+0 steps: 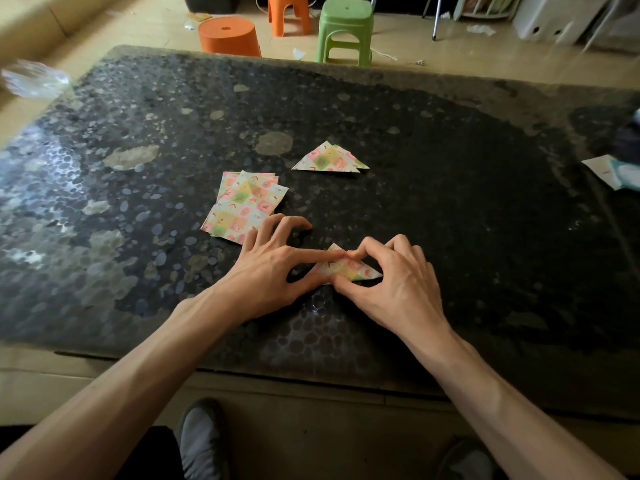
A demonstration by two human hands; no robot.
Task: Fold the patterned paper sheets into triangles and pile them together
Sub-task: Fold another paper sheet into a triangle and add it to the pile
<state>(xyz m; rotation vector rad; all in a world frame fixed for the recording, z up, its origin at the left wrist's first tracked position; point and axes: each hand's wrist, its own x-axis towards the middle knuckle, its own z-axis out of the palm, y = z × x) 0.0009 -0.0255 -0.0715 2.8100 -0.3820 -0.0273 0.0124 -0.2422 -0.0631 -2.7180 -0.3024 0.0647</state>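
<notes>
The left hand point(273, 268) and right hand point(398, 282) pinch a half-creased paper triangle point(349, 270) flat on the counter point(450, 202). A small pile of finished triangles point(329, 160) lies farther back. The stack of unfolded sheets point(242, 206), beside the left hand, is not yet folded.

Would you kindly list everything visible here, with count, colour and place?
table: one, dark pebbled, centre
flat sheets: small stack, pastel checked, left of centre
folded triangles: small pile, pastel checked, beyond the hands
triangle in work: one, pastel checked, between both hands
orange stools: two, floor beyond table
green stool: one, beside them
clear plastic: one, far left edge
white paper: one, table's right edge
shoes: two, grey, floor below
left hand: pinches the triangle's left side
right hand: pinches its right side
</notes>
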